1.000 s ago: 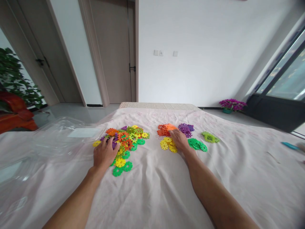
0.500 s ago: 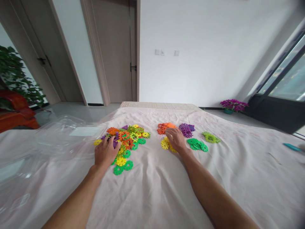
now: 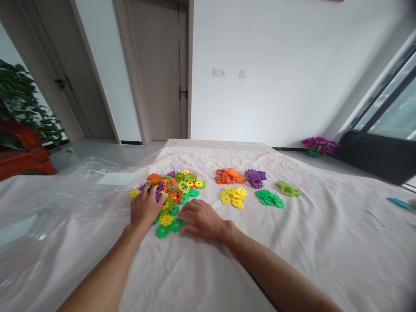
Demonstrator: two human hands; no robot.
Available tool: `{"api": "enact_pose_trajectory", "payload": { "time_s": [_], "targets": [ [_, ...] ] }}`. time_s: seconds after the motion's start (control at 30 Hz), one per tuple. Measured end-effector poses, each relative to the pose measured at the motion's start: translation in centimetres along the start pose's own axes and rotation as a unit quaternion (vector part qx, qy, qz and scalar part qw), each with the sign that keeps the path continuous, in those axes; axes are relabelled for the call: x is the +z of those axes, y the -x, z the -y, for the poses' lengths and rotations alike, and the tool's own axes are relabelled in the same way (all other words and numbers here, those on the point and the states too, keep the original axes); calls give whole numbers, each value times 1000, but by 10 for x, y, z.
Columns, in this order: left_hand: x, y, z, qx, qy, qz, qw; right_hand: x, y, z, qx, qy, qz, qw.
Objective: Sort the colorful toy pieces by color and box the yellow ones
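Observation:
A mixed pile of plastic snowflake discs and square gear-edged pieces (image 3: 170, 186) lies on the cloth. My left hand (image 3: 146, 207) rests on its left side, fingers bent and apart, with a purple piece (image 3: 158, 196) showing between thumb and forefinger; some fingertips are hidden. My right hand (image 3: 203, 220) is just right of the pile, fingers apart and holding nothing visible, near a green disc (image 3: 176, 225). Farther right lie single-colour groups: orange pieces (image 3: 229, 176), purple pieces (image 3: 254, 178), yellow discs (image 3: 233, 196), green discs (image 3: 269, 198) and lime pieces (image 3: 287, 189).
Clear plastic containers (image 3: 87, 184) with white labels stand at the left. A pale wrinkled cloth (image 3: 201, 273) covers the surface. A blue object (image 3: 400, 203) lies at the right edge. Beyond are a door (image 3: 156, 73), a plant (image 3: 26, 104) and purple flowers (image 3: 320, 145).
My right hand has moved left and nearer, from the orange and yellow groups to beside the mixed pile, uncovering the yellow discs. My left hand has stayed on the pile.

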State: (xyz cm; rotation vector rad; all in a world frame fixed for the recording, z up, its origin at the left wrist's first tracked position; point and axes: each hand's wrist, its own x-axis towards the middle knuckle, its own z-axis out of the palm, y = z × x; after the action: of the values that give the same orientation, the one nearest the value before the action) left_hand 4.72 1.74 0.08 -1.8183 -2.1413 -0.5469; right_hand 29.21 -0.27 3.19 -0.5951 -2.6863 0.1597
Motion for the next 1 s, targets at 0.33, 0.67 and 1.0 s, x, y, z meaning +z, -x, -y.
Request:
{"api": "enact_pose_trajectory", "payload": {
  "time_s": [0.33,0.67,1.0],
  "targets": [
    [2,0,1,10,-1,-10,1000,13,-7,9,15,33,16,999],
    [3,-1,1,3,3,2,1000,-14,19,-49,207,-12,-153,966],
    [3,-1,2,4,0,6,1000,-94,111,-137,570,148,-200,783]
  ]
}}
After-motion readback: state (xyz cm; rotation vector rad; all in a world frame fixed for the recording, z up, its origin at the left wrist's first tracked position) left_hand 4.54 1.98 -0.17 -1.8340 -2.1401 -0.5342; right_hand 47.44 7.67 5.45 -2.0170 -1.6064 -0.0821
